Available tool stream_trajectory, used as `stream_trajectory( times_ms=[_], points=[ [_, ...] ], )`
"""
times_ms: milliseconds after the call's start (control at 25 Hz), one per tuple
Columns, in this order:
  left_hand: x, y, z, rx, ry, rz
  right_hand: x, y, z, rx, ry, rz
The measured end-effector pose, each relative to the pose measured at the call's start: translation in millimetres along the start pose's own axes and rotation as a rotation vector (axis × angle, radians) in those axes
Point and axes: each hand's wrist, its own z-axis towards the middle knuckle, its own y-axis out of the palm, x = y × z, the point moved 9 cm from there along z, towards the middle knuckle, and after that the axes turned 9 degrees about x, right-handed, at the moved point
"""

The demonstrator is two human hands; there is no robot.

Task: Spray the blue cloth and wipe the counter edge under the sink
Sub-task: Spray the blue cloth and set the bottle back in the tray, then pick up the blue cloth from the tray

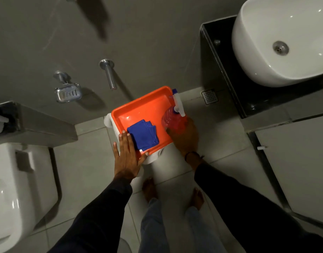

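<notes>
A folded blue cloth (143,134) lies in an orange tray (138,110) that rests on a white stool. My left hand (127,157) lies flat with its fingers apart on the tray's near left corner, its fingertips touching the cloth's edge. At the tray's right side my right hand (186,137) is wrapped around a red spray bottle (172,121) with a white and blue trigger head. The white sink (284,41) sits on a black counter (228,73) at the upper right.
A white toilet (16,189) stands at the left. A metal soap dish (67,93) and a chrome spout (109,73) stick out of the grey wall. A floor drain (209,96) lies beside the counter. White cabinet doors (292,161) are below right. My bare feet stand on the tiles.
</notes>
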Motion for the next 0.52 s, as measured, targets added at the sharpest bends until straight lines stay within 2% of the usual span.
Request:
stream_trajectory(
  times_ms=[80,120,280,400,520],
  points=[
    [8,-11,12,0.007,0.056,0.039,17,9,-23,-0.06,0.087,-0.06],
    [14,-15,22,0.015,0.097,0.069,16,17,-29,-0.078,0.071,-0.067],
    [20,-18,63,0.0,0.192,0.25,-18,71,-29,-0.268,-0.157,-0.257],
    [8,-5,85,-0.042,0.233,0.411,-15,117,-27,-0.451,-0.185,-0.389],
    [9,-2,99,-0.075,0.27,0.374,-4,129,-24,-0.449,-0.135,-0.392]
  ],
)
